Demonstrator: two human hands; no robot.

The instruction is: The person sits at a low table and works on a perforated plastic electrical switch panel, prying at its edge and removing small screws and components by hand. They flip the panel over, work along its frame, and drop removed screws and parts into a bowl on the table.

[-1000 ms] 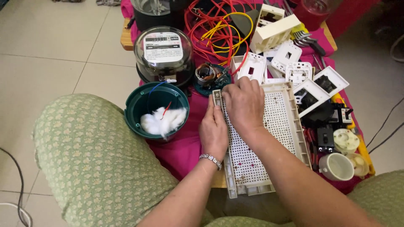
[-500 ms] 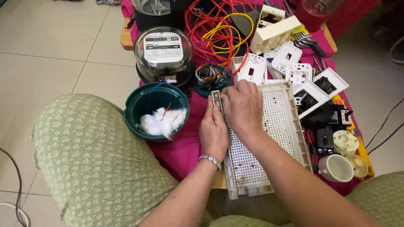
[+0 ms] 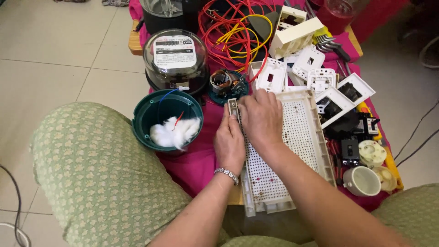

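I have one view only, from the camera worn on the head, so no second view shares any part of the scene. It looks steeply down and forward over the seated person's lap, with both green-patterned knees at the lower corners. The left hand [image 3: 230, 142] and right hand [image 3: 262, 118] sit near frame centre, close to the lens, on the white perforated panel [image 3: 299, 137]. The low table's pink cloth [image 3: 192, 167] fills the middle; tiled floor [image 3: 59, 50] shows upper left.
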